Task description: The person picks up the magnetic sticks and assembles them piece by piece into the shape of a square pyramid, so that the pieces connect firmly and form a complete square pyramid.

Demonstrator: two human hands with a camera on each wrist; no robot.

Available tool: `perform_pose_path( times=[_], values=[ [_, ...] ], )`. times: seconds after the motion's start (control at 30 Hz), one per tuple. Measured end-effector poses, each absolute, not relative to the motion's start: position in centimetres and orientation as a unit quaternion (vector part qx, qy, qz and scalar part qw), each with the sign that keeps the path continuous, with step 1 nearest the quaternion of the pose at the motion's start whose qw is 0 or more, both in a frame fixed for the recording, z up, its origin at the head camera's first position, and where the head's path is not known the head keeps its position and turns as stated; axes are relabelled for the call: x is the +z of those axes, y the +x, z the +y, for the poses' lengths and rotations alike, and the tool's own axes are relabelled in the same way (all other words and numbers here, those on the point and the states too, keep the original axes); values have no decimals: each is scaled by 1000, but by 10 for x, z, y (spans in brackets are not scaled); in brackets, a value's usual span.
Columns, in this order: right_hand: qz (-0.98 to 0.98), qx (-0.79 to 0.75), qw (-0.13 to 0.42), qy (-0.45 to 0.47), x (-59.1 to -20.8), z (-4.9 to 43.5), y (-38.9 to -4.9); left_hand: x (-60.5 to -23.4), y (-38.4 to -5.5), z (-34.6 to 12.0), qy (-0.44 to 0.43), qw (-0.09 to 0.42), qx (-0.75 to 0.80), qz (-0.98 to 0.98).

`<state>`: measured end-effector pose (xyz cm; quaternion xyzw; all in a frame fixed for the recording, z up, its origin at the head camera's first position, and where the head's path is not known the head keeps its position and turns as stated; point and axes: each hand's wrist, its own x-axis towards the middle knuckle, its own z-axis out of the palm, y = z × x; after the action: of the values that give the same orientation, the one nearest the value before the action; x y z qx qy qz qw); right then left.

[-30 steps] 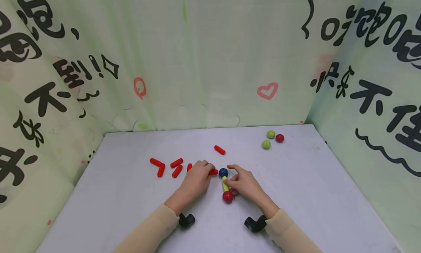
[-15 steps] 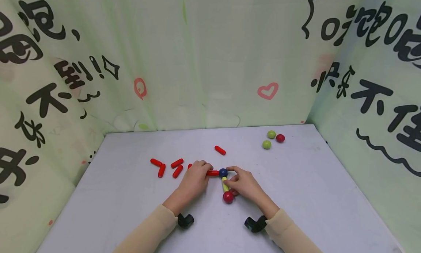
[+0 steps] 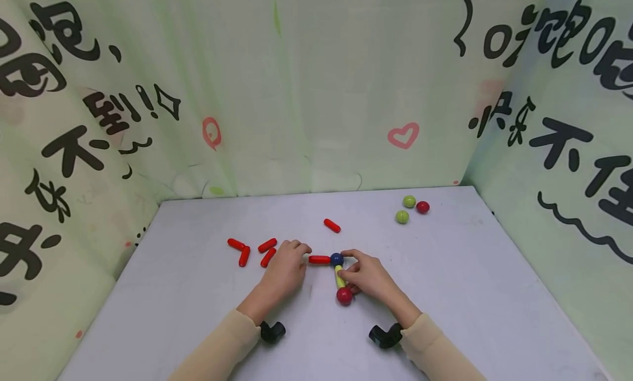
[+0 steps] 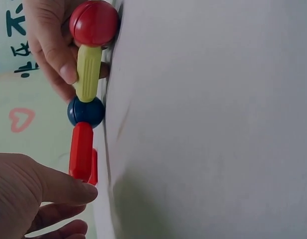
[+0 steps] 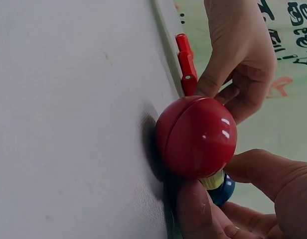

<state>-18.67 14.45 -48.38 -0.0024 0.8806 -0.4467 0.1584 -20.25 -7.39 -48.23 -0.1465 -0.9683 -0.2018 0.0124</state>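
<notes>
In the head view a red stick joins a blue ball, and a yellow stick runs from that ball to a red ball. My right hand pinches the yellow stick between thumb and fingers, with the index fingertip at the blue ball. Just left of the red stick's free end is my left hand, holding nothing that I can see, its fingers loosely bent. The left wrist view shows the left thumb close to the end of the joined red stick.
Several loose red sticks lie left of the left hand. One more red stick lies farther back. Two green balls and a red ball sit at the table's back right. A printed curtain encloses the table.
My left hand has let go of the red stick and moved left, leaving it joined to the blue ball. It now covers a loose red stick seen earlier. The right hand keeps its hold.
</notes>
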Motion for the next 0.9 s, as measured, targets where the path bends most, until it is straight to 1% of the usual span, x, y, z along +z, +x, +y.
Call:
perform_pose_path(
  times=[0.2, 0.37, 0.7, 0.9],
  values=[
    [877, -452, 162, -1, -484, 146, -185, -480, -204, -79, -141, 15, -201, -969],
    [875, -458, 159, 1, -484, 146, -185, -476, -207, -74, -144, 20, -206, -968],
    [873, -463, 155, 3, -483, 149, -185, -467, -215, -58, -160, 2, -200, -967],
    [870, -469, 151, 5, -486, 152, -184, -465, -212, -55, -162, 0, -203, -966]
  ],
)
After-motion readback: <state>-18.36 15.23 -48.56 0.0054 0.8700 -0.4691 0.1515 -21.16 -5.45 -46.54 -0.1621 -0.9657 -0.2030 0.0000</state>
